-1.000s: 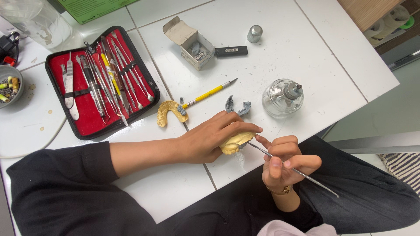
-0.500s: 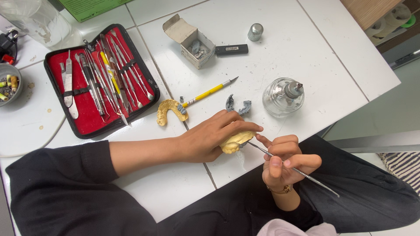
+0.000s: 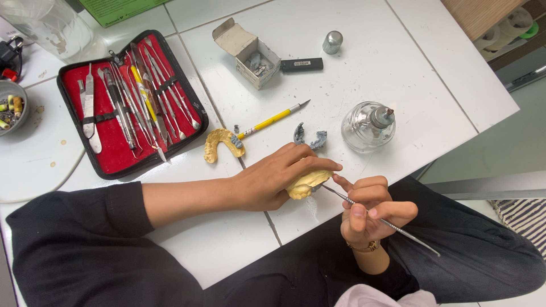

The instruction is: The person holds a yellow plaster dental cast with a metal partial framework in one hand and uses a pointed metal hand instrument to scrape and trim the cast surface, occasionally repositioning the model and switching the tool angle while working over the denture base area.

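Head camera view, looking down on a white tiled table (image 3: 398, 62) where a seated person in black sleeves works at the near edge. Largest on the table is an open black instrument case (image 3: 128, 105) with a red lining, lying toward the far left and filled with a row of slim metal tools. Right of centre stands a small clear glass spirit lamp (image 3: 368, 126) with a metal wick cap. Farther back sits a small open cardboard box (image 3: 247, 48), with a black lighter (image 3: 301, 64) just beside it and a little metal cap (image 3: 333, 42) beyond that. The left hand (image 3: 270, 182) reaches in from the left and is closed around a yellow dental cast (image 3: 304, 183), pressing it against the table edge with fingers curled over its top. The right hand (image 3: 369, 213), just right of it and off the table over the lap, pinches a thin metal carving instrument (image 3: 392, 224) between thumb and fingers, its tip touching the cast. Near the middle of the table, a second yellow dental cast (image 3: 219, 143) lies flat, with a yellow-handled knife (image 3: 273, 119) close beside it pointing away to the right. Small grey fragments (image 3: 310, 138) lie between the knife and the lamp.
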Available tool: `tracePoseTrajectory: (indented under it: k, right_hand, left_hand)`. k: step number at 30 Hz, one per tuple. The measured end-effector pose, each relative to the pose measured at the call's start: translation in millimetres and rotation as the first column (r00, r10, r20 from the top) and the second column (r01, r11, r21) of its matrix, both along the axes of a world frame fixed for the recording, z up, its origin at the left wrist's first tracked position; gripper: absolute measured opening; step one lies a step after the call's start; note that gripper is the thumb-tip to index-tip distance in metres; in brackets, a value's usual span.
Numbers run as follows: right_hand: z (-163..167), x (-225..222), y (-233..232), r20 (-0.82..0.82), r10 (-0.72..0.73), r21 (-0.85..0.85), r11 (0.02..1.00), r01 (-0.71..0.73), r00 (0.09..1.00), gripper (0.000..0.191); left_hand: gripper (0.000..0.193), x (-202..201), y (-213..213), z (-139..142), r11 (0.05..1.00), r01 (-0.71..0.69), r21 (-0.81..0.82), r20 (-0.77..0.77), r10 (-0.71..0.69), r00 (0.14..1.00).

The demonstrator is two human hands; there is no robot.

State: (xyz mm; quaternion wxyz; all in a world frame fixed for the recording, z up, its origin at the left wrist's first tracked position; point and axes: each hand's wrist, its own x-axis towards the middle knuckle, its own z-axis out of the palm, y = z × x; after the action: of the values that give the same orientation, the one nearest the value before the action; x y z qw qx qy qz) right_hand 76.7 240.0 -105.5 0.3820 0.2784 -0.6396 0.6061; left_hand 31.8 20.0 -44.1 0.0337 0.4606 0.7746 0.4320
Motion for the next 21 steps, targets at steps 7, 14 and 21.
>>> tracePoseTrajectory:
  k: [7,14,21]
  right_hand:
    - [-0.9,-0.3,1.2,0.012,0.016,-0.023,1.000,-0.016,1.000,0.029]
    - [-1.0,1.5,-0.2,0.023,0.002,-0.009,1.000,-0.002,1.000,0.028]
    - [-4.8,0.6,0.4,-0.013,0.025,-0.006,1.000,-0.025,1.000,0.029]
  left_hand:
    - [0.079,-0.6,-1.0,1.3,1.000,0.005,0.011,-0.015,-0.005,1.000]
    - [0.079,-1.0,-0.6,0.3,1.000,0.005,0.007,-0.010,-0.005,1.000]
    - [0.078,0.6,0.8,-3.5,1.000,0.006,0.010,-0.009,-0.006,1.000]
